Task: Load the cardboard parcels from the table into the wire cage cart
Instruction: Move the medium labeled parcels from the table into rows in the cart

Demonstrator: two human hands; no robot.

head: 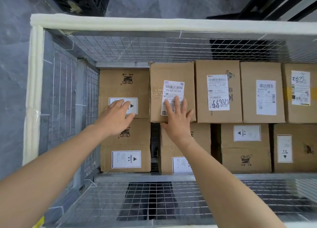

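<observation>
Done: The cart (171,202) has two rows of boxes on its bottom. The near row (246,149) shows four boxes and the far row (262,92) shows five.
Left to do: The surface is not in view, so I cannot tell how many boxes wait there. There is lots of room above the rows, so I think more can go on top.
Gap: A dark gap (155,142) sits between the two left boxes of the near row.
Left hand: The left hand (116,116) is open. Its fingers are straight and lie flat on the corner box (123,83), at the far left.
Right hand: The right hand (176,119) is open too. It lies flat on the next box (171,73), with the thumb at the near edge. I think this box is being pushed snug.
Look: The boxes are brown cardboard with white stickers. Some stickers say HEAVY. The next box looks a bit higher than the corner box.
</observation>
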